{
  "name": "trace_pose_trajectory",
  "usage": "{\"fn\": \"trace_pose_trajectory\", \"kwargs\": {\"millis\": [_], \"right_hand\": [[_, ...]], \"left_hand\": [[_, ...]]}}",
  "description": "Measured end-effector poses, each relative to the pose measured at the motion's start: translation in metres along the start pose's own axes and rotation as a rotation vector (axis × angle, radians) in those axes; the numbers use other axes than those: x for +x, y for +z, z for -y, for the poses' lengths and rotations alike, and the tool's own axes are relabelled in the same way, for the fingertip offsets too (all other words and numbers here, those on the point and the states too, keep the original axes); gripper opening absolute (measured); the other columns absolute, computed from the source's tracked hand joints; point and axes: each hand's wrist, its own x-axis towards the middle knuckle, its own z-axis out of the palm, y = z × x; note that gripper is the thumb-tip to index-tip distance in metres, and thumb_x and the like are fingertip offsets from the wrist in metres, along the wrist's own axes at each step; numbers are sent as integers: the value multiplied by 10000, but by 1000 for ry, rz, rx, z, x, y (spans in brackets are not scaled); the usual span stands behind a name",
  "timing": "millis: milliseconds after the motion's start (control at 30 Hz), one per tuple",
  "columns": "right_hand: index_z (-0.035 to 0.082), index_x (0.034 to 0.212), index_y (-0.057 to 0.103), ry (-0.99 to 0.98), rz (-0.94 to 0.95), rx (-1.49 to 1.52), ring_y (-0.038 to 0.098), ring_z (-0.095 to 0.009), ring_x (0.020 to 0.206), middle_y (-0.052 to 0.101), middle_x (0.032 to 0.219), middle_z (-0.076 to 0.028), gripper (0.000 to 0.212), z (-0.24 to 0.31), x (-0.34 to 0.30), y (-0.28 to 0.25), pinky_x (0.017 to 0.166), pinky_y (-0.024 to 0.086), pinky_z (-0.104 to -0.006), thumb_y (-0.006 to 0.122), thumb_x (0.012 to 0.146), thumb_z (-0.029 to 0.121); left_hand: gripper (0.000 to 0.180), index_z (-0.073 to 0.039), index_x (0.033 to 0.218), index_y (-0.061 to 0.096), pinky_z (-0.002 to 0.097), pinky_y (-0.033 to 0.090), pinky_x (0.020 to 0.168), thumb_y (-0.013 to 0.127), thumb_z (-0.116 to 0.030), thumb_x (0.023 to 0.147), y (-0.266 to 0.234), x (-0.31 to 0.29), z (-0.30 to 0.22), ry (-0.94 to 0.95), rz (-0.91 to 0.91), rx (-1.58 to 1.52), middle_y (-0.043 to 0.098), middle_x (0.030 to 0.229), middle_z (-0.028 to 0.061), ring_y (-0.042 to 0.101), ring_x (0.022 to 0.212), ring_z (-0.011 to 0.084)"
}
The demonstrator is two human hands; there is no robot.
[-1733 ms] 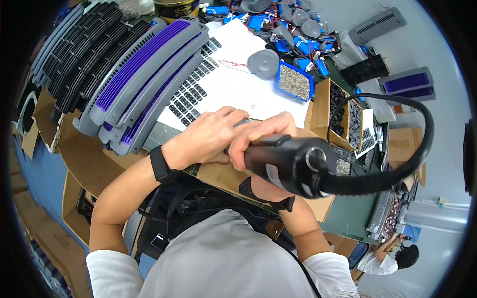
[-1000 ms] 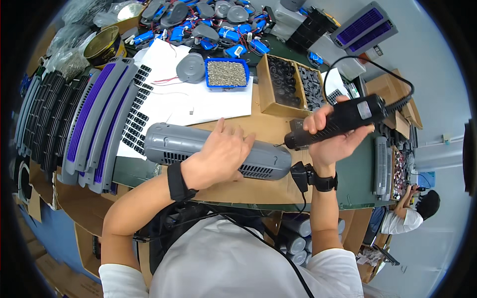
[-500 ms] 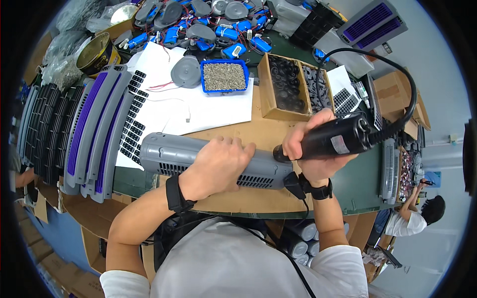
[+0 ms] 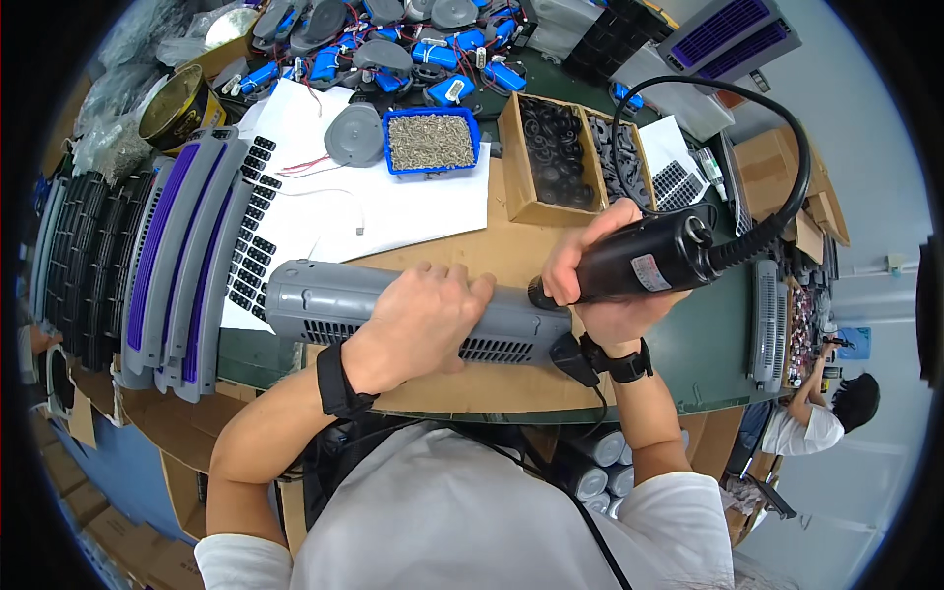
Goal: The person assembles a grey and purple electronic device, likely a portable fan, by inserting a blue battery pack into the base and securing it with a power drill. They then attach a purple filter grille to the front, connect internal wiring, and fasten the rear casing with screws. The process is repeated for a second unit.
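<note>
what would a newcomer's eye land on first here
Probably the black corded tool in the right hand, centre right, its nose at the right end of a gray slotted housing beneath the left hand. Next, blue packs and gray discs heaped along the top, and purple-slotted panels lined up at left.

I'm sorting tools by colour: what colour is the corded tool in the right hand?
The tool is black; it shows best in the head view.

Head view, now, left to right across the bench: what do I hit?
Black slatted parts → purple-and-gray panels → left hand on the gray vented housing → right hand gripping the corded black tool → gray slotted part at the far right.
</note>
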Motion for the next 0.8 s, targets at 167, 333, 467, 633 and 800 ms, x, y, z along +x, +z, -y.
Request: {"fn": "trace_pose_trajectory", "kwargs": {"millis": [167,333,467,633,800], "right_hand": [[33,1161,427,-25,-50,-84,474,-187,481,508,582,-96,956,11,4,1,486,422,-315,260,797,900],[47,1235,421,-129,-4,164,470,-192,485,506,599,-89,990,28,25,45,497,423,-332,274,780,914],[62,1216,418,-80,74,97,487,-184,498,520,605,-96,977,8,49,75,500,433,-335,270,774,920],[62,1172,418,61,74,113,497,-179,504,519,606,-88,906,-14,67,87,506,435,-324,239,824,879],[63,1112,433,48,173,-18,495,-174,491,522,591,-89,912,-24,57,90,483,426,-304,259,797,901]], "left_hand": [[1023,-39,1348,492,452,449,972,925,-335,470,-15,-22,17,7,-131,-100,612,1107,169,603,1039,358],[1058,-64,1348,500,495,376,1067,923,-393,436,-31,-51,58,-138,21,-72,616,1148,187,589,1087,362],[940,-84,1278,550,451,432,990,906,-387,462,-28,-45,53,-141,92,-87,652,1035,155,621,1022,338],[799,-76,1177,603,407,500,840,894,-384,500,-26,-44,51,-168,74,-54,662,950,125,649,935,311],[762,-68,1145,615,407,505,829,891,-401,518,-16,-43,57,-110,17,-38,655,927,117,654,895,308]]}}
